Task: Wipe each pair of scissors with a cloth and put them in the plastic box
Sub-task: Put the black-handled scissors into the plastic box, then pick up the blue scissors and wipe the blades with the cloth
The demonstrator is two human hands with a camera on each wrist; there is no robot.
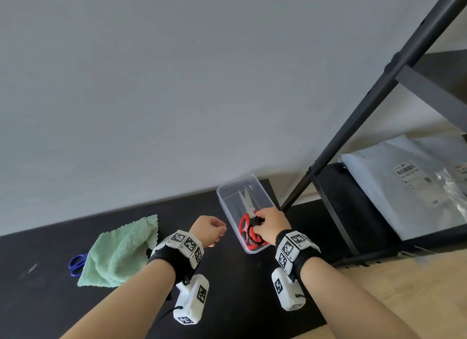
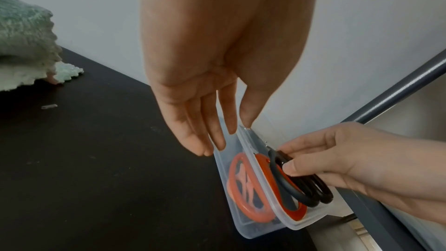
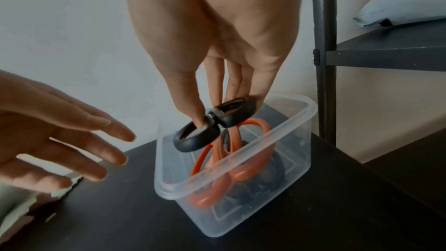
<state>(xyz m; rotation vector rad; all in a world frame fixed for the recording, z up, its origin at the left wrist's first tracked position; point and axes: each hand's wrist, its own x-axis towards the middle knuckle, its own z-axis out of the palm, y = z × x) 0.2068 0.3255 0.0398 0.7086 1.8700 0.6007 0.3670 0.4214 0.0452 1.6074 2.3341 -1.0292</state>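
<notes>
- Right hand [image 3: 217, 75] pinches the black-handled scissors [image 3: 212, 121] by their finger loops, thumb and fingertips curled round the rings; the handles sit just above the rim of the clear rectangular plastic box [image 3: 299, 121], blades pointing down into it, a hold that judged from the task serves to lower them in
- Red-handled scissors [image 1: 246, 228] already lie inside the box, steel blades toward the far end; in the right wrist view their loops press against the near wall
- Left hand [image 1: 209, 228] hovers just beside the box, holding nothing, fingers relaxed and loosely spread; whether a fingertip touches the box rim cannot be told
- Crumpled mint-green microfibre cloth [image 1: 121, 252] lies on the black tabletop [image 1: 50, 300] well left of the box, set aside, presumably within reach for the next wipe
- Blue-handled scissors [image 1: 77, 263] remain on the table, only their loops showing; the blades are hidden under the cloth
- Blades of the black pair are masked by the hand and by the red handles; how deep they reach is unclear
- Dark metal shelf frame [image 1: 379, 106] and a grey parcel bag [image 1: 404, 182] stand at the right, cut off by the frame edge
</notes>
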